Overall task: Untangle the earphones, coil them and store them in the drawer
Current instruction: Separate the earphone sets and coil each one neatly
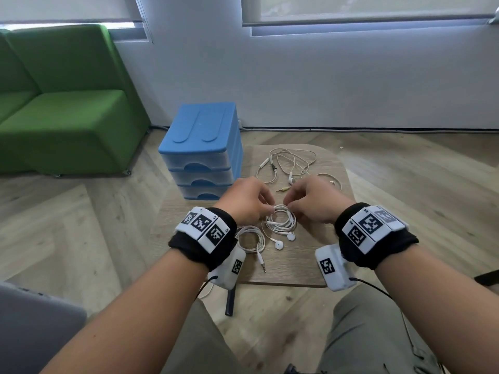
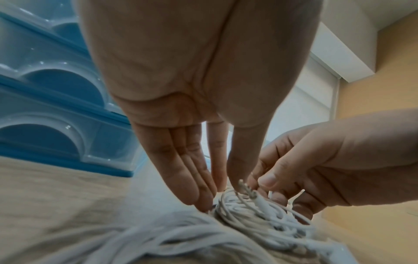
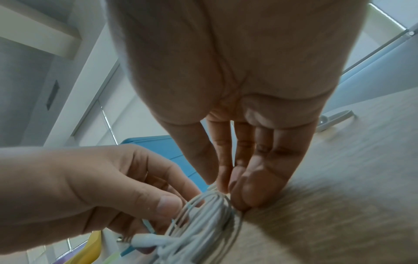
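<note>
Small rounded wood-grain tabletop [image 1: 310, 268] on a wood-look plank floor, green sofa [image 1: 62, 103] off to the left, white wall with roller blinds behind. No readable writing, just black-and-white square markers on the wristbands. Blue plastic drawer unit [image 1: 201, 149] has three translucent drawers, all closed. Left hand [image 1: 247, 202] and right hand [image 1: 314, 201] each pinch the white earphone coil [image 1: 280, 221] at mid-tabletop. A beige earphone set [image 1: 289, 166] lies loose behind.

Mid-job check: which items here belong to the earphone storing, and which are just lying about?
Job: white coiled earphones pinched by left hand and right hand; beige tangled earphones; second white earphone coil; blue three-drawer plastic unit.
Lying about: green sofa; grey laptop corner.
</note>
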Available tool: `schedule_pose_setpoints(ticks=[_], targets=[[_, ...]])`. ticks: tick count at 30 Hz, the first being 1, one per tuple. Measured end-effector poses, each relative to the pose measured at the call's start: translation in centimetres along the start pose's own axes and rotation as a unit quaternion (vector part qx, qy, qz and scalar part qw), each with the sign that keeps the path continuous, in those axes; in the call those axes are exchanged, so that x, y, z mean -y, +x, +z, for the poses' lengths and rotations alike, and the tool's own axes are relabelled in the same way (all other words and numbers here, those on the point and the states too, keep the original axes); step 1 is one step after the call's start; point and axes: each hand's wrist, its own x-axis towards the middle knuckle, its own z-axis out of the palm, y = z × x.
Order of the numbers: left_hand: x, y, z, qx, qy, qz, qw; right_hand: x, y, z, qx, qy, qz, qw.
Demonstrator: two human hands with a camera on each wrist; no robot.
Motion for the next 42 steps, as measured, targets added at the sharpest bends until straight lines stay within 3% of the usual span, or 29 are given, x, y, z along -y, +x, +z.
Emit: schedule_pose_setpoints(ticks=[10,13,18,21,27,36,38,42], targets=[[-0.2,-0.2,-0.3,0.023,0.014,0.004,1.0,0.0,0.1,0.0,0.015,-0.017,-0.018,1.0],[-0.6,-0.1,-1.2,0.007,0.028,0.008,1.0,-0.3,0.5,-1.4,-0.037,0.027,-0.015,0.999],[-1.6,0.3,-3.1,-0.021,0.033,0.015,0.999,-0.8,1.8,-5.4,-0.132,-0.05,-0.025,0.99],[-2.2,1.2,-3.1,-0.006,0.076,0.006,0.997,-1.2,3.2,-6.0,-0.093,-0.139,0.004,0.986],[-4.2,3.5,-1.9,0.085,0.177,-0.054,0.979,-1.1,4.9,-4.4,-0.02,-0.287,0.022,0.958],[-4.1,5.5,-1.6,0.065,0.251,-0.054,0.964,-1.7,5.5,-4.5,0.038,-0.293,0.0,0.955],[-4.2,5.6,-1.6,0.051,0.244,-0.056,0.967,-1.6,5.5,-4.6,0.049,-0.306,0.004,0.951],[-4.9,5.2,-2.1,0.031,0.124,-0.068,0.99,-1.3,5.4,-4.9,0.08,-0.279,0.011,0.957]])
